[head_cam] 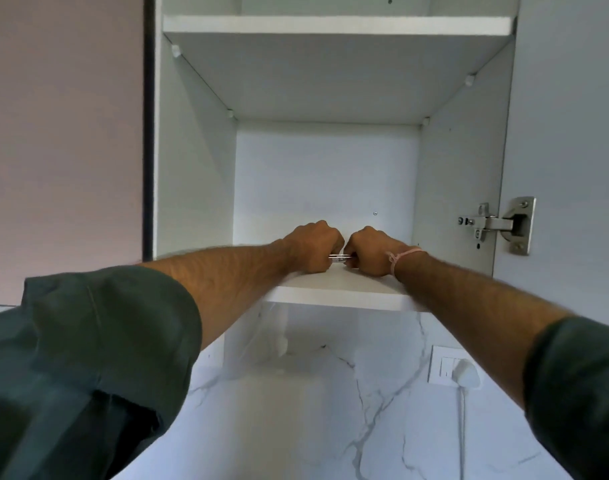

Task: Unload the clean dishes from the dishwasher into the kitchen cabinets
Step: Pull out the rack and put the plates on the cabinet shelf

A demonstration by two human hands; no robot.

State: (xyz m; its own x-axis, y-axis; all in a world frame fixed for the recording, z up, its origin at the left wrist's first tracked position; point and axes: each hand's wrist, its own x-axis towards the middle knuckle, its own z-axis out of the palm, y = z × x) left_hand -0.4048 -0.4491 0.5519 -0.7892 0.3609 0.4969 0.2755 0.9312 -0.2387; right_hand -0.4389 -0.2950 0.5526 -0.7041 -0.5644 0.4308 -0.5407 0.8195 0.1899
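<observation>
Both arms reach up into an open white wall cabinet (195, 174). My left hand (311, 245) and my right hand (372, 251) sit side by side on the lower shelf (334, 292), fingers curled. Between them shows a thin glinting piece of a clear or metal dish (339, 258), mostly hidden by the fingers. Each hand grips one side of it. It lies low, at the shelf surface. What kind of dish it is I cannot tell.
An upper shelf (337, 26) spans the cabinet above. The open door (573, 133) with its metal hinge (500, 223) stands at the right. Below is a marble backsplash (331, 410) with a wall socket and white plug (464, 372). A closed cabinet front (60, 133) lies left.
</observation>
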